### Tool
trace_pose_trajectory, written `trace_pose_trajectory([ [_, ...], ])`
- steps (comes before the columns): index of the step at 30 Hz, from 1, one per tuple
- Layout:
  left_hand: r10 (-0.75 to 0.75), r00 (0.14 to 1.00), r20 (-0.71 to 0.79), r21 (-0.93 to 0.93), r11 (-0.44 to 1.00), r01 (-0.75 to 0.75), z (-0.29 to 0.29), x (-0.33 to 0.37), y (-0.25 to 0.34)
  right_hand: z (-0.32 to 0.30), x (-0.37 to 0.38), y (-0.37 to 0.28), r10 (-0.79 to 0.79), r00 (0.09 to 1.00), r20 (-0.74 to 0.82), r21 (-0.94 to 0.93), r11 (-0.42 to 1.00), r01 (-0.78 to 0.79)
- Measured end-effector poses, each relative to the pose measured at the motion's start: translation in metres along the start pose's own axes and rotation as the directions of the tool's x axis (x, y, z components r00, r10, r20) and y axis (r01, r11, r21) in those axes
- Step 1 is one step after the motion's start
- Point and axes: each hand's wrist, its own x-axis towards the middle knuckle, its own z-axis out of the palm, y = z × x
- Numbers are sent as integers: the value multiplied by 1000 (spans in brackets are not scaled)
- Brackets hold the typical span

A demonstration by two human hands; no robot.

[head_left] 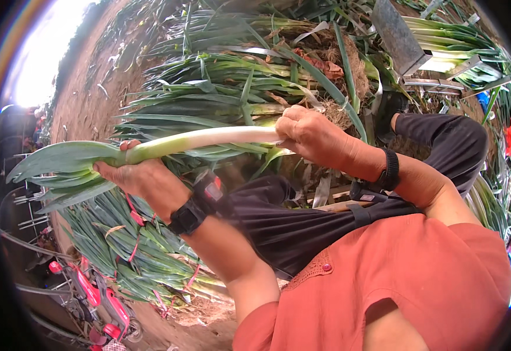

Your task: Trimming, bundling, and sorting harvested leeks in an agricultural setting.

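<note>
A single long leek (209, 138) is held out sideways in front of me, its pale shaft to the right and its green leaves fanning out to the left. My left hand (144, 178) is closed round it where the leaves begin, thumb and a fingertip showing. At the white root end, the fingers of my right hand (314, 136) are pinched together; the tip of the leek is hidden behind them. Just beyond the held leek lies a big heap of untrimmed leeks (209, 96), with brown, hairy roots (349, 64) at its right end.
Tied leek bundles (133, 234) with pink bands lie at lower left, beyond my left forearm. A metal rack (401, 41) with pale trimmed leeks (448, 44) stands at upper right. A red scooter (106, 298) is parked at lower left. My bent knee (466, 140) is at right.
</note>
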Motion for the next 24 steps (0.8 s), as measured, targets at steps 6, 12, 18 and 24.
trace_pose_trajectory([
  [6, 18, 985, -173, 55, 998, -9, 5, -2, -5, -3, -10, 6, -280, 957, 75, -28, 959, 283],
  [12, -116, 974, -194, -14, 993, 116, -37, 48, -16, -52, -60, 3, 216, 974, 72, 347, 910, -228],
  [18, -101, 925, -366, 70, 988, 135, -18, 41, -24, -78, -93, 17, 377, 926, -22, 93, 923, -373],
  [24, -13, 991, 135, 423, 905, -46, -46, 5, -27, -79, -51, -2, 187, 981, 48, -156, 972, -177],
])
